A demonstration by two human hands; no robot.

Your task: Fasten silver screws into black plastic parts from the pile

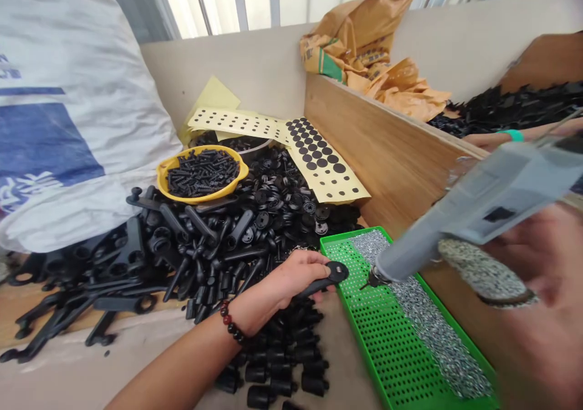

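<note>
My left hand (pixel 294 276) pinches a black plastic crank handle (pixel 337 271), its round end pointing right over the edge of a green perforated tray (pixel 378 343). On that wrist is a beaded bracelet. In my right hand (pixel 546 307) is a grey electric screwdriver (pixel 460 209), angled down to the left. One finger wears a speckled fabric sleeve (pixel 487 270). The driver's tip hangs above the tray, a little right of the handle and apart from it. Small silvery screws (pixel 437 337) fill a strip along the tray's right side.
Black handle parts (pixel 200 246) are heaped left, with black knobs (pixel 277 361) in front. Behind are a yellow basket of black pieces (pixel 203 173) and sticker sheets (pixel 328 167). A wooden partition (pixel 387 149) stands right; beyond it shows another person's green-banded wrist (pixel 510 135).
</note>
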